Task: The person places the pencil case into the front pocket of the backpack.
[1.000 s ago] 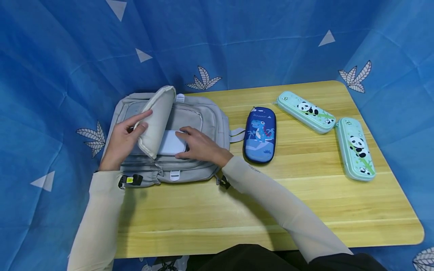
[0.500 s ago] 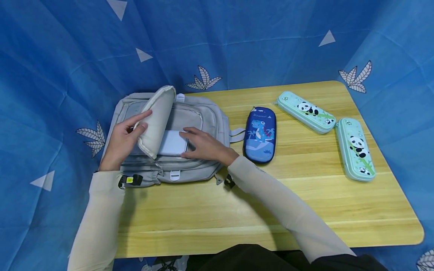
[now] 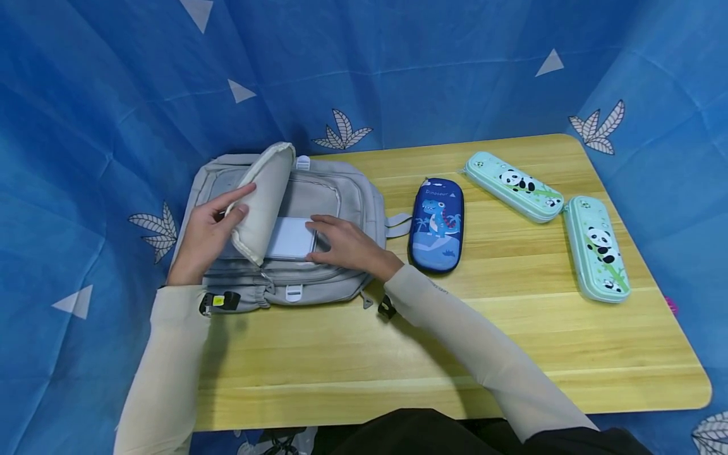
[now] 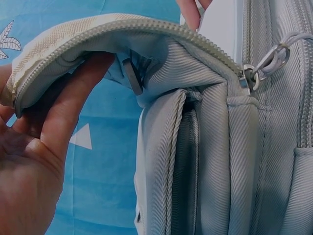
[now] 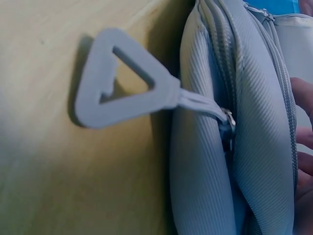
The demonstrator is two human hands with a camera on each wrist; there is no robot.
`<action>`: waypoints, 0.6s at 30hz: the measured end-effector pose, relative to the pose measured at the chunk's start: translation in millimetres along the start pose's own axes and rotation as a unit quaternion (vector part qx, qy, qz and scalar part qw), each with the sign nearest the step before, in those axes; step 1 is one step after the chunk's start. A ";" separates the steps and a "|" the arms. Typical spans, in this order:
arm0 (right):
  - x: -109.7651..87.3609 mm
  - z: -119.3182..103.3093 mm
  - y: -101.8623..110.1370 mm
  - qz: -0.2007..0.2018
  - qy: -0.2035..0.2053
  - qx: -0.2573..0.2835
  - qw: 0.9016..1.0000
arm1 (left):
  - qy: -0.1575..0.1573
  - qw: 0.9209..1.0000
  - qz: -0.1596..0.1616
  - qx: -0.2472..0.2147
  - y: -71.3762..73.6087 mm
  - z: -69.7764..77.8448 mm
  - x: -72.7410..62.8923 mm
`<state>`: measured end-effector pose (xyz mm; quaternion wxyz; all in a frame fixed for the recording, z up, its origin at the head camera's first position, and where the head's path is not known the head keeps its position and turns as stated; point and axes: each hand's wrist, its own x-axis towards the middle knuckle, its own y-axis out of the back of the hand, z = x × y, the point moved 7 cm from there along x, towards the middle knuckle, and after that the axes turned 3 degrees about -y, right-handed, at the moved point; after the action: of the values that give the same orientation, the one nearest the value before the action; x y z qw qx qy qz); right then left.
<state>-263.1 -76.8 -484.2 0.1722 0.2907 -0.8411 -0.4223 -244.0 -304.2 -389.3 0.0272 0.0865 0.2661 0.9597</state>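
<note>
Flap (image 3: 266, 201) pinched in left grip (image 3: 206, 232) partly hides white object (image 3: 289, 238); right grip (image 3: 344, 246) touches it, hold unclear.

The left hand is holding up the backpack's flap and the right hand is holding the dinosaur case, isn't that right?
Not quite: the right hand is holding the white thing at the opening of the backpack, not the dinosaur case. The head view shows it. The left hand is indeed holding up the flap.
</note>
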 end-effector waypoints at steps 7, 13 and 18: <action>0.9 -1.2 -1.5 0.019 0.009 -0.004 1.000 | 0.002 1.000 0.001 -0.001 0.0 -0.7 0.5; 3.0 -7.1 -1.7 0.026 0.006 -0.005 1.000 | 0.007 1.000 -0.003 -0.004 -0.6 -1.4 1.7; 6.8 -10.8 -6.7 0.029 -0.005 0.000 1.000 | 0.012 1.000 -0.003 -0.009 -1.6 -1.3 1.9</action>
<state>-260.2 -90.9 -483.0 0.1798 0.2640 -0.8503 -0.4183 -246.1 -303.3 -390.9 0.0280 0.0738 0.2584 0.9628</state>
